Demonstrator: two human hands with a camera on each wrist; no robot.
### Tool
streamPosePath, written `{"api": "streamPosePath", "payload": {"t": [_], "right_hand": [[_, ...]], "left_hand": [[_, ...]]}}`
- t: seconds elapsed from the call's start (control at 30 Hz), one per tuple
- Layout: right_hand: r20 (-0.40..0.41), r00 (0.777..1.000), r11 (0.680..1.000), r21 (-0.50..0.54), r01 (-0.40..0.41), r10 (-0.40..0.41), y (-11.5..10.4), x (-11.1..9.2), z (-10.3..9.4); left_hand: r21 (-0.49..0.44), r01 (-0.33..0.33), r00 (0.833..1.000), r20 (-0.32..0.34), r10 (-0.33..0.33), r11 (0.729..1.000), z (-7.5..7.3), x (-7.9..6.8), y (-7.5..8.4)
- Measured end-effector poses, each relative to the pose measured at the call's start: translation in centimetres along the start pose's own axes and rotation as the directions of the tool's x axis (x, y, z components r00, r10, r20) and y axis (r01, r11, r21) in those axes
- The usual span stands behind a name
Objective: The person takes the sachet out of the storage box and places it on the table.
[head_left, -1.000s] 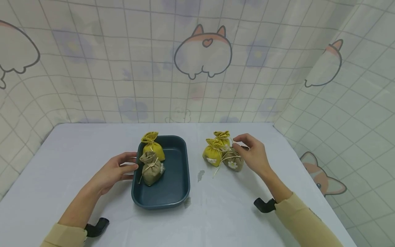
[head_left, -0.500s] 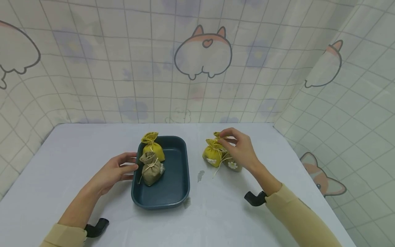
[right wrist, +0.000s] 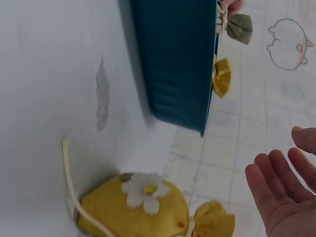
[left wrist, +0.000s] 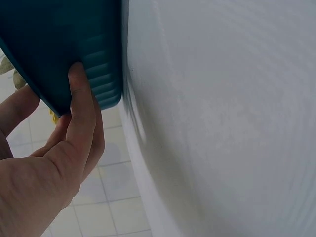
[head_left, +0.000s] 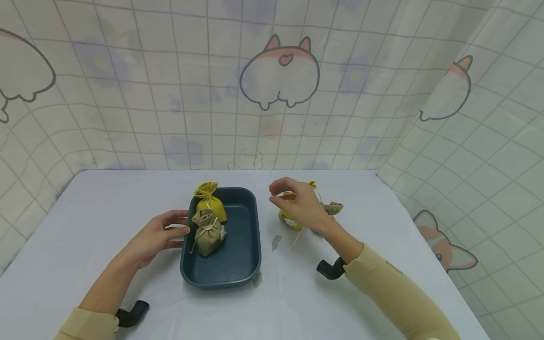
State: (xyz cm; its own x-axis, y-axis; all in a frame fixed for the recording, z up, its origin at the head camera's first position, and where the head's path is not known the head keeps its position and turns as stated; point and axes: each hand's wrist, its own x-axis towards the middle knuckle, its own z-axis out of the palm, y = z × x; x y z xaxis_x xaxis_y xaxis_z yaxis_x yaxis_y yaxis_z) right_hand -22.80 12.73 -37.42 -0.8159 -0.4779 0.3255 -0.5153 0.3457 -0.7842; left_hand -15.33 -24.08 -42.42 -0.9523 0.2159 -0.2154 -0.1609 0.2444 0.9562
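Note:
A dark teal tray (head_left: 238, 250) stands left of centre in the head view. Inside it, along the left wall, a yellow drawstring pouch (head_left: 214, 208) leans behind an olive drawstring pouch (head_left: 209, 240). My left hand (head_left: 155, 238) steadies the tray's left side, straight fingers on the outer wall and thumb at the rim. Between tray and pouch group hovers my right hand (head_left: 299, 205), thumb and fingers apart, holding nothing. It partly hides a yellow pouch (head_left: 291, 224), another yellow pouch (head_left: 312, 184) and an olive pouch (head_left: 333, 208). White flower trim shows on the yellow pouch (right wrist: 133, 210) in the right wrist view.
A white cloth covers the table (head_left: 272, 302), with a grey mark (head_left: 276, 242) right of the tray. Behind it hangs a tile-patterned curtain (head_left: 204, 137) with cartoon dogs. Black curved pieces (head_left: 330, 269) stick out at both wrists.
My right hand has moved left from the olive pouch, over the yellow pouches, toward the tray. The pouches stay where they were. My left hand and the tray have hardly moved.

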Motion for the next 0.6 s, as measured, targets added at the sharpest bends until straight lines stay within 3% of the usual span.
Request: {"api": "streamPosePath", "payload": {"t": [0.23, 0.6], "right_hand": [[0.114, 0.993, 0.999, -0.026, 0.036, -0.033, -0.7, 1.0, 2.2], [0.259, 0.964, 0.998, 0.023, 0.063, -0.066, -1.1, 2.4, 4.8]], "left_hand": [[-0.002, 0.01, 1.0, -0.003, -0.01, 1.0, 0.1, 0.0, 0.1], [-0.002, 0.008, 1.0, 0.001, -0.008, 1.0, 0.1, 0.1, 0.1]]}}
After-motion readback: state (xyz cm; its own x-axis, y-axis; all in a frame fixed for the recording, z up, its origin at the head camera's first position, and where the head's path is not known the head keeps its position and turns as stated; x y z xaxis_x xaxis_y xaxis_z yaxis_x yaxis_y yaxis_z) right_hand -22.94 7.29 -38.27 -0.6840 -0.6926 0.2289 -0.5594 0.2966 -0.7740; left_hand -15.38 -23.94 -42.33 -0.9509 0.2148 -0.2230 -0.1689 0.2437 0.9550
